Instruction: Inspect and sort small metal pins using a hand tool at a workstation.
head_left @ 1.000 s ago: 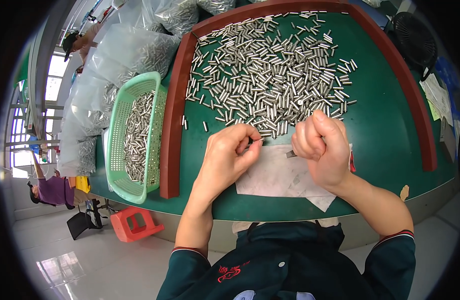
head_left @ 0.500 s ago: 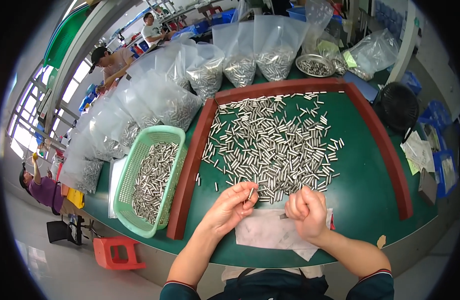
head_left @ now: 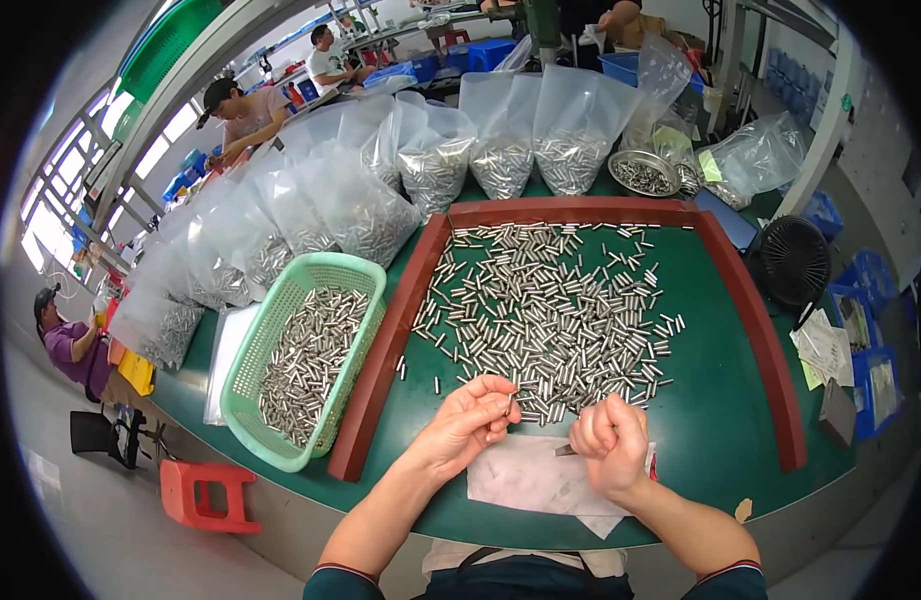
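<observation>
Between the thumb and fingertips of my left hand (head_left: 463,428) a small metal pin (head_left: 510,402) is pinched, at the near edge of a spread of loose shiny pins (head_left: 556,325). My right hand (head_left: 611,445) is closed in a fist beside it. A flat grey metal tip (head_left: 566,451) pokes out of that fist toward the left; the rest of this tool is hidden in the fingers. Beneath both hands lies a whitish, stained cloth (head_left: 521,478) on the green tabletop (head_left: 706,400).
Dark red rails (head_left: 381,365) frame the pins. To the left stands a green basket (head_left: 239,375) full of pins. Pin-filled plastic bags (head_left: 436,165) line the back, with a metal bowl (head_left: 645,173). A black fan (head_left: 793,262) stands right. Co-workers sit beyond.
The view has tilted, so the table's far side sits lower in the picture. My left fingers have turned the pin slightly; my right fist stays closed beside them.
</observation>
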Available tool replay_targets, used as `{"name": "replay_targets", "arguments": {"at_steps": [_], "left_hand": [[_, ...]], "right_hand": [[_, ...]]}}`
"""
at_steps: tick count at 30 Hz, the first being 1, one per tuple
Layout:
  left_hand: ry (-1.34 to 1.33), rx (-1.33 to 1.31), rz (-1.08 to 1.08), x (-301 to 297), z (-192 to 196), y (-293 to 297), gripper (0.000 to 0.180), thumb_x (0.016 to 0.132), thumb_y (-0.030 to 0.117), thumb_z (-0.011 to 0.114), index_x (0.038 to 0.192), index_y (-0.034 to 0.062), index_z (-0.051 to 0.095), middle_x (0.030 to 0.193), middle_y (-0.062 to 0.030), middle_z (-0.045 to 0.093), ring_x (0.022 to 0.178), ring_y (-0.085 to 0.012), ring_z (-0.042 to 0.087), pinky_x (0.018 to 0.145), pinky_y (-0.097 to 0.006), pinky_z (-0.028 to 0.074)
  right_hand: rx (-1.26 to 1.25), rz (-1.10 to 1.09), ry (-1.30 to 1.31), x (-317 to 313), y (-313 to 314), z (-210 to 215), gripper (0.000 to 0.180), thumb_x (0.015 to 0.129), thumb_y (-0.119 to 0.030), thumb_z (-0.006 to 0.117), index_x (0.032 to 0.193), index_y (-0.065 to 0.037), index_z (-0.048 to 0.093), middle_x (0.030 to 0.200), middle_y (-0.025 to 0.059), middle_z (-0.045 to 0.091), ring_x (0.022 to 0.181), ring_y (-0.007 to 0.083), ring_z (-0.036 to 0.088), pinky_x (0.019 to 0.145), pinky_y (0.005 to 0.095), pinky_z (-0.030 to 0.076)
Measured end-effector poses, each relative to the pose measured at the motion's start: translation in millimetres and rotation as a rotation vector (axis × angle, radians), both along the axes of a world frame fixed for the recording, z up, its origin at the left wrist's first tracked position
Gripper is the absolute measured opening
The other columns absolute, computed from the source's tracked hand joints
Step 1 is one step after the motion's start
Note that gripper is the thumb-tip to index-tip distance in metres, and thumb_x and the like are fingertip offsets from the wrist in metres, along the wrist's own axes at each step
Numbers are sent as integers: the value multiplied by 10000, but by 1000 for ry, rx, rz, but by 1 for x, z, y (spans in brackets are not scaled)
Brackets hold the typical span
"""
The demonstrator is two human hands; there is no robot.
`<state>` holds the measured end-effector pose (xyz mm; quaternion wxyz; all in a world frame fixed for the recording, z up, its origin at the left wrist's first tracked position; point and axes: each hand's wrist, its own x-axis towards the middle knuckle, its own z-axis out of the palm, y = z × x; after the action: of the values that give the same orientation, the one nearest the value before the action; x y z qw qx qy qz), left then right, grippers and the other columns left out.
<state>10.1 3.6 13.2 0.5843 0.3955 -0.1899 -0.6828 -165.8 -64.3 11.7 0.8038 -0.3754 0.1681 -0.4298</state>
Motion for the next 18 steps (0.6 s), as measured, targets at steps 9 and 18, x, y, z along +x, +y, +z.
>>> {"name": "replay_targets", "arguments": {"at_steps": [9,18], "left_hand": [[3,-21,4,-3,-5,2,103,823,89,546,897,107,477,754,-55,539,597,-56,410,530,-170,334],[97,14,114,6,-1,-4,154,844,165,428,883,30,489,759,-88,517,637,-132,481,559,-241,404]], "right_hand": [[58,26,-14,-3,0,-4,448,887,-220,335,465,-89,262,414,14,270,386,94,202,385,247,180],[41,34,-11,0,-6,-4,444,888,-223,330,468,-96,258,413,9,270,388,92,191,384,249,172]]}}
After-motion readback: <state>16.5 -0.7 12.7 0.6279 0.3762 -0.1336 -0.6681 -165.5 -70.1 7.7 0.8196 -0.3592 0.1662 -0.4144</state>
